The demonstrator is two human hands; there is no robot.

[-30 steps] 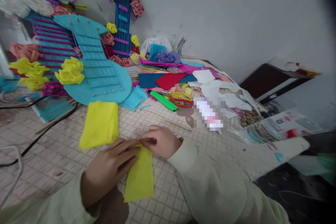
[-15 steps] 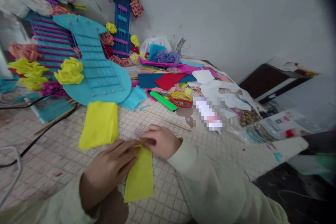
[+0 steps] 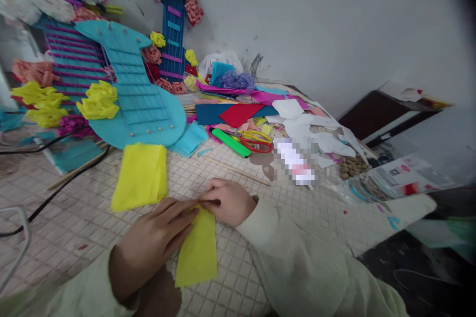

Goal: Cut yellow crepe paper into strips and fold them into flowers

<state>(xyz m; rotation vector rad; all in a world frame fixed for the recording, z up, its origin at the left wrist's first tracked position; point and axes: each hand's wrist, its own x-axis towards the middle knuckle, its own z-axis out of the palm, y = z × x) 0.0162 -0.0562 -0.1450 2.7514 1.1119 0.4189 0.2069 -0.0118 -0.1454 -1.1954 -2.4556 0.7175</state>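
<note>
A thin yellow sheet, like crepe paper (image 3: 198,255), lies on the tiled-pattern tabletop close to me. My left hand (image 3: 158,240) reaches over its upper left edge, fingers long and close together, the tips gripping the top edge; its thumb is mostly hidden. At the upper right corner, my right hand (image 3: 228,202) is closed in a pinch on the same edge. The fingertips of both hands nearly meet there and cover the paper's top. Just beyond my left hand sits a stack of yellow sheets (image 3: 140,176).
A light-blue guitar-shaped board (image 3: 139,94) with strings leans at the left, among paper flowers. Behind my hands are a thin wooden stick (image 3: 238,171), a green cutter (image 3: 231,142), and red-handled scissors (image 3: 260,144). A black cable (image 3: 70,176) crosses the left side.
Almost nothing differs. The fingertips of both hands have shifted slightly at the top edge of the yellow paper; the sheet stays in place.
</note>
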